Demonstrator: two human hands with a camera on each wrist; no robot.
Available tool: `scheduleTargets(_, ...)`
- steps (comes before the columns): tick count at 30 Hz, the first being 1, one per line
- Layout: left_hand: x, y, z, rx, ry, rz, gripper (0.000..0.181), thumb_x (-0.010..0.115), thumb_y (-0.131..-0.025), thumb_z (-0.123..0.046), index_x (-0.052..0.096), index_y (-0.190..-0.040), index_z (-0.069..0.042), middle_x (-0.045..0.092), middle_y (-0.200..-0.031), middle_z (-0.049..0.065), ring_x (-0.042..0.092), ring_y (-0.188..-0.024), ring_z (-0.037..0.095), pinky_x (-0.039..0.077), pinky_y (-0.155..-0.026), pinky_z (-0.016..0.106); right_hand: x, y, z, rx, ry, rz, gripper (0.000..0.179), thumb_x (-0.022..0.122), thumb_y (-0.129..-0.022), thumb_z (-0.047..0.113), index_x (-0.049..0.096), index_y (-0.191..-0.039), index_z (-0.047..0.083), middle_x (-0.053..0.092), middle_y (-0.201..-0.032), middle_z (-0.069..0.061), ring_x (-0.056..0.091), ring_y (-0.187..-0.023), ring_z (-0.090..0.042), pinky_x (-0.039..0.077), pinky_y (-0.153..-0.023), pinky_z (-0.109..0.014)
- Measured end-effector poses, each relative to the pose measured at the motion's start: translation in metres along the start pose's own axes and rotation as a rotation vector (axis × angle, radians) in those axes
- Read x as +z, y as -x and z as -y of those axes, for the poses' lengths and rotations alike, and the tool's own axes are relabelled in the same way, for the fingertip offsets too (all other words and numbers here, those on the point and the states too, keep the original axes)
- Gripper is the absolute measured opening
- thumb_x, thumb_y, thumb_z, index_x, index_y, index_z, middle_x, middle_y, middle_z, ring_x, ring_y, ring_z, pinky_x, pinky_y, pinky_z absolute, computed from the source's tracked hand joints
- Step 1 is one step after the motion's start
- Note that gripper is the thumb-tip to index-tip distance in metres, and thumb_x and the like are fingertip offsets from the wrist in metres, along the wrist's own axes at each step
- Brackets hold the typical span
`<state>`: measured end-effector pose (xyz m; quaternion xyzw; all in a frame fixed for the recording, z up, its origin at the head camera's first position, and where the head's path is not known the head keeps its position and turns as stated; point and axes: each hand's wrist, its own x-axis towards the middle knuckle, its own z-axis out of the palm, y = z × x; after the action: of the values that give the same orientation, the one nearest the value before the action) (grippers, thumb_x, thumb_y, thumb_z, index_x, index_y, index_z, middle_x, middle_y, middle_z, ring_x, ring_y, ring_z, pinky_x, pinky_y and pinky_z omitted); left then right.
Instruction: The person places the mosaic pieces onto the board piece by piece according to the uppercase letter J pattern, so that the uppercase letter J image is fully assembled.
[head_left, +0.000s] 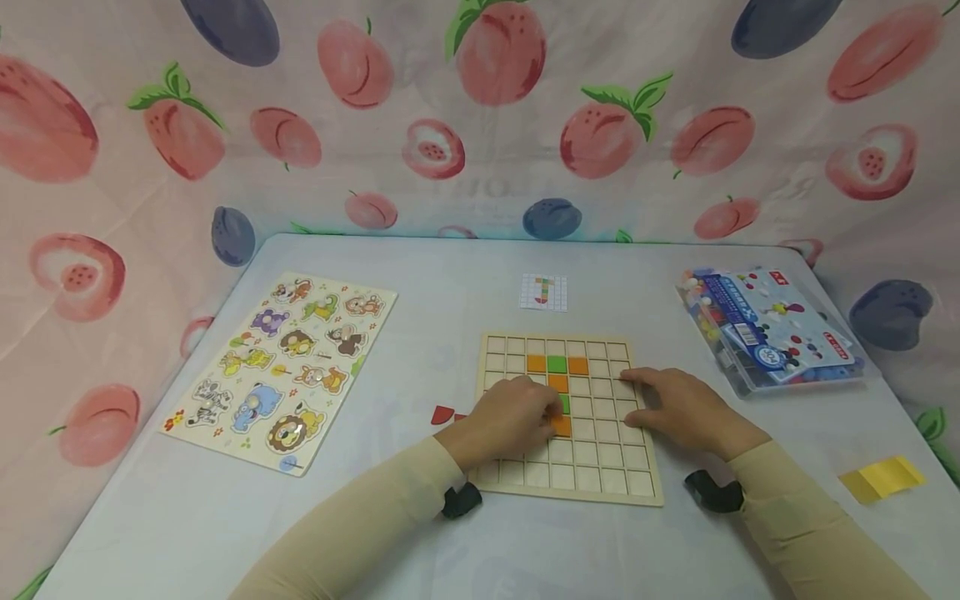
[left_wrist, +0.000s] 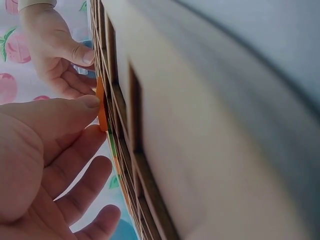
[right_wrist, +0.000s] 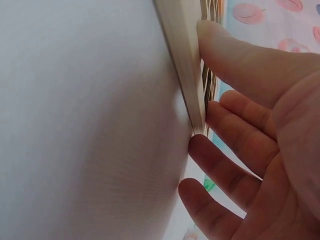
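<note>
The left hand (head_left: 513,423) pinches an orange tile (left_wrist: 101,112) between its fingers at the wooden grid board (head_left: 600,454), near green and orange tiles (head_left: 557,364) in its cells. The right hand (head_left: 686,412), fingers spread, touches the board's right edge. Around it on the desk (head_left: 420,333) lie a pattern card (head_left: 543,293), animal puzzle (head_left: 281,371) and plastic box (head_left: 772,329).
</note>
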<state>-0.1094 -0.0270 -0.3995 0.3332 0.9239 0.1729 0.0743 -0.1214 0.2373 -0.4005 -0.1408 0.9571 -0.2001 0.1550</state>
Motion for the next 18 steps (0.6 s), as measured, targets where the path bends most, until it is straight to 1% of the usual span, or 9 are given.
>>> scheduleTargets(5, -0.0008, 0.0, -0.0004, -0.013, 0.0, 0.003, 0.015, 0.073, -0.09, -0.017, 0.076, -0.105, -0.014, 0.069, -0.09, -0.009, 0.056, -0.087, 0.011, 0.047, -0.079, 0.025, -0.0004, 0.0004, 0.0003, -0.005, -0.001, -0.003, 0.067, 0.078, -0.088, 0.031, 0.052, -0.143, 0.004, 0.051, -0.142, -0.026, 0.043, -0.131, -0.05, 0.034, -0.104, -0.064)
scheduleTargets(12, -0.0027, 0.0006, -0.0022, 0.001, -0.01, -0.005, 0.015, 0.073, -0.089, -0.016, 0.075, -0.104, -0.014, 0.068, -0.09, -0.008, 0.058, -0.086, 0.012, 0.048, -0.078, 0.025, -0.0009, 0.0013, 0.001, -0.012, 0.002, -0.005, 0.066, 0.078, -0.088, 0.029, 0.053, -0.143, 0.003, 0.051, -0.142, -0.026, 0.043, -0.131, -0.05, 0.034, -0.104, -0.064)
scheduleTargets(18, -0.0027, -0.0017, -0.0038, -0.019, -0.003, 0.015, 0.019, 0.075, -0.088, -0.016, 0.075, -0.107, -0.015, 0.068, -0.092, -0.009, 0.057, -0.086, 0.011, 0.047, -0.078, 0.025, -0.0009, 0.0011, 0.0006, -0.013, 0.004, -0.003, 0.065, 0.077, -0.088, 0.029, 0.053, -0.143, 0.003, 0.051, -0.142, -0.026, 0.043, -0.131, -0.05, 0.034, -0.104, -0.064)
